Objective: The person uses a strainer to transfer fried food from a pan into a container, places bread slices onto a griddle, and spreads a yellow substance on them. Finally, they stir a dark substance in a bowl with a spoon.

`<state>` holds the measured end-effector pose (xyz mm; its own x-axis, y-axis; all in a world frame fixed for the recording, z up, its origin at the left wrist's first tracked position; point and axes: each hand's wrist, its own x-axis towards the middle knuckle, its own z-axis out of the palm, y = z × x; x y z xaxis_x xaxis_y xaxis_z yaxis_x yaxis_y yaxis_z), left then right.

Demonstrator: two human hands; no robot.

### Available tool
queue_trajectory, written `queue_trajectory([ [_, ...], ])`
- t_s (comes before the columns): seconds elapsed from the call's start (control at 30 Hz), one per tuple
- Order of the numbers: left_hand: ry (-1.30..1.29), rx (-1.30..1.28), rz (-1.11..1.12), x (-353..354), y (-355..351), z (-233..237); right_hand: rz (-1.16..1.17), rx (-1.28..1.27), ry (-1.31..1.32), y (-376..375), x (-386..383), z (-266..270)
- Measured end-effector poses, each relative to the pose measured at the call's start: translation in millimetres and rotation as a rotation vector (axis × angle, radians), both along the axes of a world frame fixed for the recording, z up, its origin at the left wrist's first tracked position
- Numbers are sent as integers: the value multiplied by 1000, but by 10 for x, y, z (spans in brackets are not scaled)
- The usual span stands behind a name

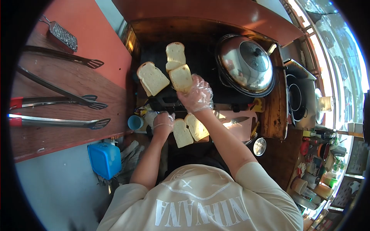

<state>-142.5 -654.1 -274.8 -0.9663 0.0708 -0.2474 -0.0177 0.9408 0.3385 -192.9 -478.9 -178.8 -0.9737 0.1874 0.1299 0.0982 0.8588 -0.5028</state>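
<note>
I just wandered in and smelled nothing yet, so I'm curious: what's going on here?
A person in clear plastic gloves is handling sliced bread. The right hand is at the edge of one slice over a dark flat surface, where more slices lie. The left hand is lower, near a blue cup; whether it holds anything is unclear. Two slices sit nearer the person, and a lidded pan stands to the right.

White capitals on the shirt (204, 196) read "NIRVANA", upside down in view. An "X" (187, 184) stands nearer the shirt's far edge.
</note>
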Motion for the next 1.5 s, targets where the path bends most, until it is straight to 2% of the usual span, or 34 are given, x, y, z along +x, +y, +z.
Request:
queue_trajectory([
  [0.03,8,2,-2,-57,16,208,-37,72,-50,-56,-46,26],
  [0.1,160,136,172,-174,70,713,-36,120,-134,-151,-168,61],
  [0.17,343,265,208,-465,186,1203,-29,167,-221,-223,-258,58],
  [0.2,408,249,188,-679,217,1281,-49,172,-221,-236,-309,-44],
  [0.3,575,100,116,-1463,402,1255,-58,144,-296,-161,-276,123],
  [0.37,206,-47,129,-1829,690,1491,-70,138,-283,-67,-202,174],
  [0.5,102,-110,130,-2265,1075,1128,-94,44,-289,241,-12,193],
  [0.6,75,-60,135,-2310,1178,1252,-103,27,-264,339,92,178],
  [0.67,-55,21,189,-2337,1207,1429,-108,22,-268,376,136,188],
  [0.77,22,51,118,-2480,1061,1401,-60,11,-275,425,174,222],
  [0.8,84,29,20,-2603,952,1259,-33,4,-289,440,184,247],
  [0.83,212,69,-95,-2848,763,921,-5,-4,-301,451,194,259],
  [0.87,194,38,-87,-2883,700,992,-13,-12,-300,458,206,245],
  [0.9,178,7,-78,-2900,651,1074,6,-9,-298,470,211,228],
  [0.97,317,156,-42,-2805,496,1139,19,-11,-294,476,210,213],
  [1.03,267,73,25,-2728,494,1185,47,8,-321,470,202,209],
  [1.1,433,-183,-189,-2727,428,1092,53,16,-315,460,201,204],
  [1.17,331,-227,-178,-2618,477,1177,63,25,-311,458,202,189],
  [1.23,403,-354,-153,-2472,451,1253,63,-3,-289,463,187,164],
  [1.27,545,-302,-101,-2467,335,1222,71,-4,-294,463,184,150],
  [1.3,540,-307,-91,-2390,245,1206,74,-10,-291,462,174,141],
  [1.37,213,-243,246,-1956,212,1543,92,-11,-280,460,112,129],
  [1.4,214,-245,258,-1774,279,1636,92,2,-255,455,94,109],
  [1.47,-23,-265,407,-1481,399,1744,93,28,-210,439,65,90],
  [1.5,94,-264,367,-1470,327,1358,105,31,-208,437,48,89],
])
